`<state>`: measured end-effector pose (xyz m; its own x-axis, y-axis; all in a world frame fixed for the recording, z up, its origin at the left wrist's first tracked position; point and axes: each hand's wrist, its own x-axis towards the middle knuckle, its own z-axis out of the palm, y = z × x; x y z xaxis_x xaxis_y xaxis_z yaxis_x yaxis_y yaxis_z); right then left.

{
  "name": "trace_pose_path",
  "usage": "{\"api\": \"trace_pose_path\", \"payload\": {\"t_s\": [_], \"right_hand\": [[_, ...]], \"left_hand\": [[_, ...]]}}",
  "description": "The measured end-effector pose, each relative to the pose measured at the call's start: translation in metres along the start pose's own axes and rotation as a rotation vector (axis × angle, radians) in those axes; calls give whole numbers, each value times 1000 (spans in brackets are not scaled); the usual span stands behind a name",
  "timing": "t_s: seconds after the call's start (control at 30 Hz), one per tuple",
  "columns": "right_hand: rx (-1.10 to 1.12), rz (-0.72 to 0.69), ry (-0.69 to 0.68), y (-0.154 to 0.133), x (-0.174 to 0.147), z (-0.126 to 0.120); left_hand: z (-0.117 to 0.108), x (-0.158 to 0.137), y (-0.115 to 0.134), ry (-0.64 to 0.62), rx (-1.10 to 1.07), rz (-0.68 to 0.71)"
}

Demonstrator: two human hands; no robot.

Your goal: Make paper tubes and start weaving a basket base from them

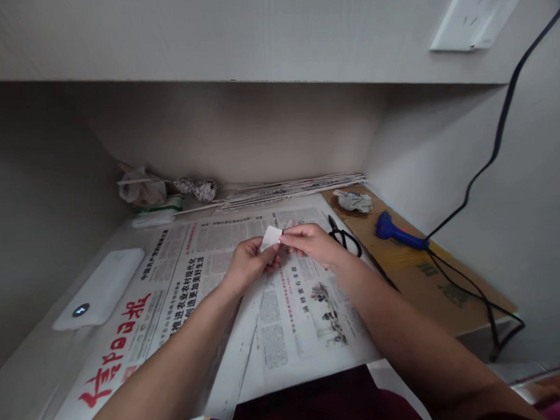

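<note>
Small white paper piece (272, 236) between both hands, above newspaper (221, 236); left hand (249, 260) pinches lower left, right hand (314, 242) pinched shut at right edge. Long axis unclear.

A small craft nook, apparently — newspaper (191, 286) over the worktop (31, 378), scissors (344, 233), corded blue tool (399, 233).

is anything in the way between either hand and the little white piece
Nothing visible is: the left hand grips the small white piece and the right hand's fingertips meet its right edge, over the newspaper. The black scissors lie to the right of that hand, not in between.
</note>
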<state>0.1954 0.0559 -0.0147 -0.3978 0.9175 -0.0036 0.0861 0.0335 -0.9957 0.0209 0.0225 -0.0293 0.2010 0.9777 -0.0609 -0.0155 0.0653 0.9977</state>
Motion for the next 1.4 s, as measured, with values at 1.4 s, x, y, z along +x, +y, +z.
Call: {"api": "trace_pose_path", "payload": {"t_s": [1.4], "right_hand": [[202,115,65,6,4,6]], "left_hand": [[1,0,-3,16,39,22]]}}
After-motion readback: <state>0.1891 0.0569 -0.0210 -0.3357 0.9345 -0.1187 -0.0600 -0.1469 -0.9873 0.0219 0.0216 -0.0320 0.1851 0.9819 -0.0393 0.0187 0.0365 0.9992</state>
